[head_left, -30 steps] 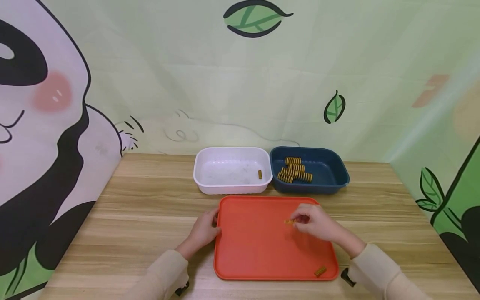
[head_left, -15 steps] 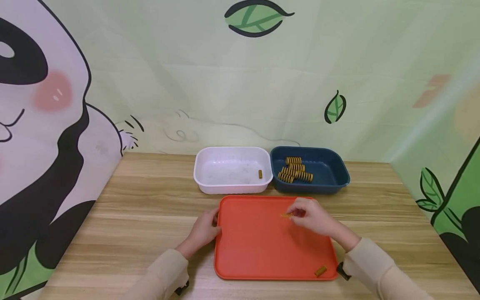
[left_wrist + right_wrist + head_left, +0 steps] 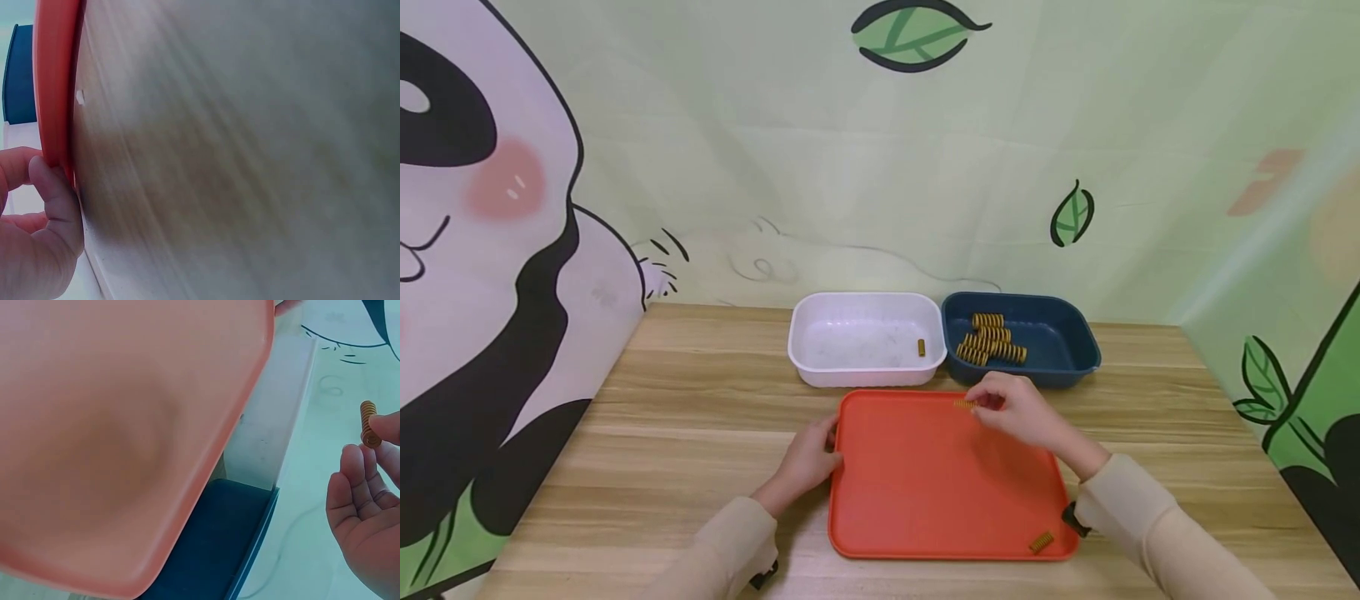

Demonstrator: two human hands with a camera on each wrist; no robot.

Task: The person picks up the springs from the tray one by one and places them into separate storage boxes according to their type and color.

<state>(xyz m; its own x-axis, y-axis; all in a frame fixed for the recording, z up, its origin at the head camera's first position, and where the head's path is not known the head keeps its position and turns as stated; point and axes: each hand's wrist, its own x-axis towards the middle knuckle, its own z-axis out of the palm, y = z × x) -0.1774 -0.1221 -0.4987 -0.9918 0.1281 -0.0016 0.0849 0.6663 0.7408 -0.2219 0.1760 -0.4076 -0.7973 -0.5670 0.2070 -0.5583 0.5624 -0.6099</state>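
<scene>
A small yellow-brown coil spring [image 3: 964,403] is pinched between the thumb and fingertips of my right hand [image 3: 1017,410], above the far edge of the red tray [image 3: 917,475]. The right wrist view shows the same spring [image 3: 369,424] held at one end, its other end free. On the tray's left side, my left hand [image 3: 805,458] grips the rim; the left wrist view shows thumb and finger [image 3: 53,200] against the edge. Another spring [image 3: 1041,542] lies in the tray's near right corner.
Behind the tray stand a white bin [image 3: 865,379] with one small spring [image 3: 921,347] and, touching it on the right, a dark blue bin [image 3: 1056,342] holding a cluster of larger springs [image 3: 992,342]. A printed cloth [image 3: 820,167] hangs behind the wooden table [image 3: 700,392].
My right hand, with the pinched spring, has moved away from me and slightly left, from over the tray's right half to its far edge. The left hand stays on the rim.
</scene>
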